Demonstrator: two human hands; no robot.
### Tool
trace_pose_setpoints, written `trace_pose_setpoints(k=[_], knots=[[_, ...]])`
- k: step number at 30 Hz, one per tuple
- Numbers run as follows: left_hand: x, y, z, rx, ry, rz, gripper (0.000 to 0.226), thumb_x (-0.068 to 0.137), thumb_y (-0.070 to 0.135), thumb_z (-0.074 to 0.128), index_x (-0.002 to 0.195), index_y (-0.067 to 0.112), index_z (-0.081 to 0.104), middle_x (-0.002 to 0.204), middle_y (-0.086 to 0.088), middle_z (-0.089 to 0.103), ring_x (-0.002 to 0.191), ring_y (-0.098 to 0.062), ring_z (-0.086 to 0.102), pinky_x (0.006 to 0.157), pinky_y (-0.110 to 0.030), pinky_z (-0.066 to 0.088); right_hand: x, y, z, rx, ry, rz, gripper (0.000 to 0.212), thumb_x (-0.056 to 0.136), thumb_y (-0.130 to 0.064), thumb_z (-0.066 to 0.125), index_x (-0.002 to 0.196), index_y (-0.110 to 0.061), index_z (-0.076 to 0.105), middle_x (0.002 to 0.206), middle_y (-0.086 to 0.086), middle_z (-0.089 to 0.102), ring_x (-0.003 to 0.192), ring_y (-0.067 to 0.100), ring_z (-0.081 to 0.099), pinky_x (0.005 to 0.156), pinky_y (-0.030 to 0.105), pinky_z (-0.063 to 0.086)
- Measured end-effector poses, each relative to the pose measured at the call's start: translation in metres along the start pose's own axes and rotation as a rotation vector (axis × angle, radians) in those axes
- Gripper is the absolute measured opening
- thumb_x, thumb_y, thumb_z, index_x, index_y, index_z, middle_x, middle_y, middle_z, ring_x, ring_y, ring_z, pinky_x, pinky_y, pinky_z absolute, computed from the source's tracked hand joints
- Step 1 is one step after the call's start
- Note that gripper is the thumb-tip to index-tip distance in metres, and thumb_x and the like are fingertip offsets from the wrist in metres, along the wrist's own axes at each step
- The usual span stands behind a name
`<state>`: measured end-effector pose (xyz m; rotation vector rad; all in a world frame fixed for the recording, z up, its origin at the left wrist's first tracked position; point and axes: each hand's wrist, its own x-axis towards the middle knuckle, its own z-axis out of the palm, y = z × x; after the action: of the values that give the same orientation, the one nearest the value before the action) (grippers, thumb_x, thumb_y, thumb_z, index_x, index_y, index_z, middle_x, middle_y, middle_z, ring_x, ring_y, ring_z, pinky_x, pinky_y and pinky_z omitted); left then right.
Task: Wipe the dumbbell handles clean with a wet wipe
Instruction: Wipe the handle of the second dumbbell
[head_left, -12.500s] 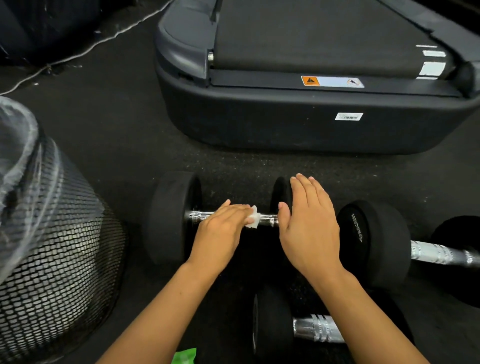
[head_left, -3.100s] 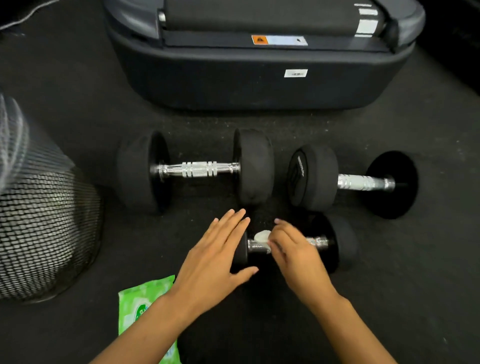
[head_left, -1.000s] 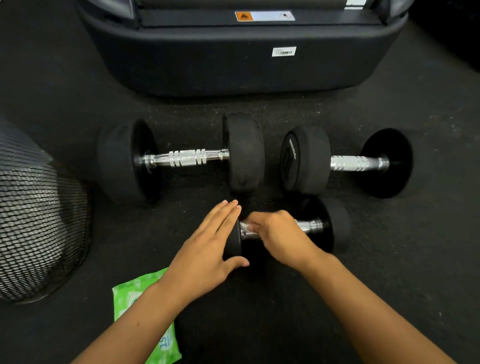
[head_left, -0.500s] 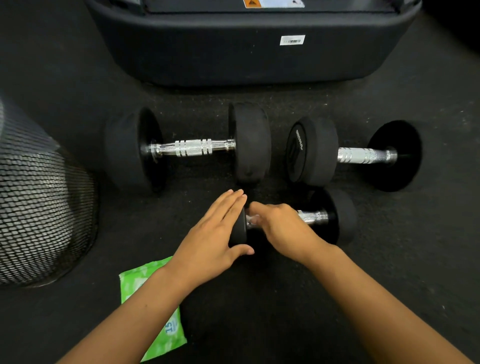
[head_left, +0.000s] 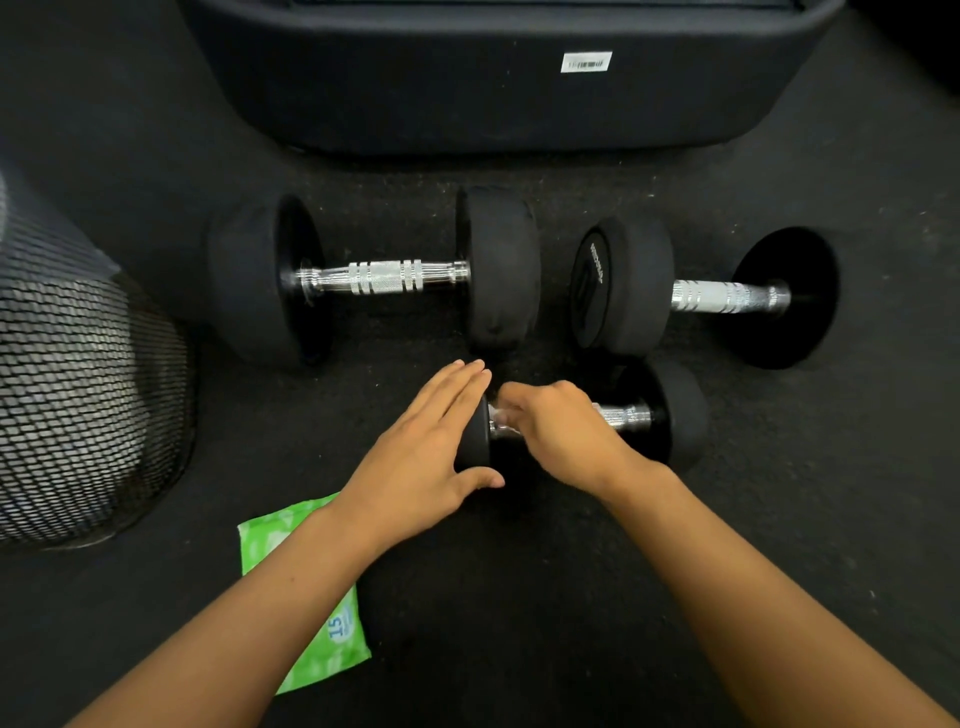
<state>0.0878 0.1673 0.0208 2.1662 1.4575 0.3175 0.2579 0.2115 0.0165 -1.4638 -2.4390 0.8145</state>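
Hands stay on the small black dumbbell with a chrome handle (head_left: 631, 415), as half a second ago: the left hand (head_left: 423, 457) still lies flat on its left end plate, fingers straight and together, thumb hooked under the plate's near edge. The right hand (head_left: 558, 428) is still curled over the left part of the handle, fingers closed around it; a pale blur under them may be the wet wipe, but I cannot tell. Everything sits slightly lower in view than before, and the orange sticker has gone off the top edge.

This small dumbbell lies on the black speckled rubber floor (head_left: 779, 519). Just beyond it lie the large black dumbbell with a knurled chrome handle (head_left: 384, 278), to the left, and a second black dumbbell (head_left: 727, 296), to the right. Farther beyond stands a dark grey treadmill base (head_left: 467, 93) with a white barcode label (head_left: 586, 62). Left of the small dumbbell is a black wire-mesh bin (head_left: 78, 405); nearer the person, a green wipes packet (head_left: 311, 623) lies partly under the left forearm.
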Motion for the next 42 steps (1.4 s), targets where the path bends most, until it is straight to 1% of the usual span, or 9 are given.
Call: trace_pose_setpoints(k=[3, 6, 8, 9, 11, 14, 20, 37, 42], knots=[[0.001, 0.0, 0.0, 0.004, 0.0, 0.002, 0.095, 0.078, 0.046, 0.067, 0.148, 0.021, 0.008, 0.155, 0.014, 0.004, 0.137, 0.006, -0.011, 0.104, -0.005, -0.008, 0.008, 0.004, -0.005, 0.012, -0.037, 0.042, 0.022, 0.093, -0.019, 0.052, 0.072, -0.021, 0.046, 0.053, -0.007, 0.042, 0.059, 0.021, 0.045, 0.055, 0.029, 0.031], [0.001, 0.0, -0.001, 0.004, 0.002, -0.002, 0.096, 0.078, 0.047, 0.067, 0.149, 0.021, 0.008, 0.155, 0.013, 0.005, 0.137, 0.006, -0.01, 0.105, -0.006, -0.007, 0.007, 0.001, 0.003, -0.024, 0.022, 0.002, 0.018, 0.093, -0.015, 0.051, 0.077, -0.011, 0.057, 0.066, 0.009, 0.061, 0.071, 0.031, 0.058, 0.058, 0.032, 0.036], [0.001, 0.0, -0.001, 0.0, -0.001, -0.003, 0.095, 0.078, 0.047, 0.066, 0.149, 0.021, 0.008, 0.155, 0.014, 0.004, 0.136, 0.007, -0.012, 0.104, -0.006, -0.007, -0.008, 0.004, 0.007, 0.034, 0.078, -0.083, 0.014, 0.09, -0.012, 0.056, 0.093, -0.008, 0.069, 0.091, 0.01, 0.071, 0.089, 0.026, 0.065, 0.076, 0.033, 0.049], [0.001, 0.0, -0.001, 0.0, -0.004, -0.002, 0.095, 0.078, 0.047, 0.066, 0.149, 0.022, 0.007, 0.155, 0.014, 0.004, 0.135, 0.008, -0.013, 0.103, -0.005, -0.008, -0.015, 0.007, 0.007, 0.051, 0.092, -0.12, 0.017, 0.088, -0.01, 0.059, 0.1, -0.008, 0.07, 0.105, 0.009, 0.07, 0.101, 0.022, 0.063, 0.089, 0.032, 0.048], [0.001, 0.0, 0.0, 0.001, -0.008, -0.003, 0.095, 0.078, 0.047, 0.066, 0.149, 0.022, 0.007, 0.155, 0.014, 0.004, 0.133, 0.01, -0.014, 0.101, -0.003, -0.01, -0.019, 0.015, 0.009, 0.049, 0.138, -0.171, 0.022, 0.085, -0.01, 0.061, 0.104, -0.006, 0.07, 0.113, 0.011, 0.066, 0.11, 0.02, 0.06, 0.101, 0.035, 0.042], [0.001, 0.0, 0.0, 0.001, -0.001, -0.002, 0.095, 0.078, 0.046, 0.067, 0.148, 0.021, 0.008, 0.155, 0.013, 0.005, 0.133, 0.009, -0.012, 0.101, -0.002, -0.011, -0.017, 0.016, 0.032, -0.087, 0.273, -0.268, 0.026, 0.08, -0.01, 0.061, 0.103, -0.001, 0.069, 0.108, 0.014, 0.068, 0.104, 0.026, 0.063, 0.1, 0.042, 0.039], [0.0, -0.001, 0.001, -0.007, 0.006, -0.007, 0.095, 0.077, 0.046, 0.067, 0.148, 0.021, 0.009, 0.154, 0.015, 0.006, 0.134, 0.009, -0.011, 0.102, -0.003, -0.008, -0.032, 0.04, 0.047, -0.202, 0.468, -0.41, 0.028, 0.086, -0.006, 0.061, 0.114, 0.0, 0.063, 0.123, 0.015, 0.06, 0.117, 0.028, 0.055, 0.103, 0.043, 0.039], [-0.001, -0.002, 0.003, 0.002, 0.036, 0.015, 0.094, 0.077, 0.047, 0.067, 0.148, 0.021, 0.01, 0.153, 0.016, 0.006, 0.138, 0.005, -0.008, 0.105, -0.006, -0.006, -0.04, 0.05, 0.055, -0.202, 0.551, -0.464, 0.032, 0.085, -0.001, 0.064, 0.117, 0.001, 0.06, 0.128, 0.016, 0.055, 0.125, 0.03, 0.047, 0.103, 0.049, 0.038], [0.0, -0.003, 0.006, 0.008, 0.054, 0.005, 0.094, 0.077, 0.047, 0.068, 0.148, 0.02, 0.012, 0.155, 0.013, 0.008, 0.14, 0.001, -0.004, 0.112, -0.018, 0.005, -0.031, 0.031, 0.063, -0.206, 0.504, -0.396, 0.032, 0.089, -0.008, 0.06, 0.119, 0.002, 0.059, 0.127, 0.017, 0.056, 0.123, 0.029, 0.05, 0.105, 0.047, 0.036]])
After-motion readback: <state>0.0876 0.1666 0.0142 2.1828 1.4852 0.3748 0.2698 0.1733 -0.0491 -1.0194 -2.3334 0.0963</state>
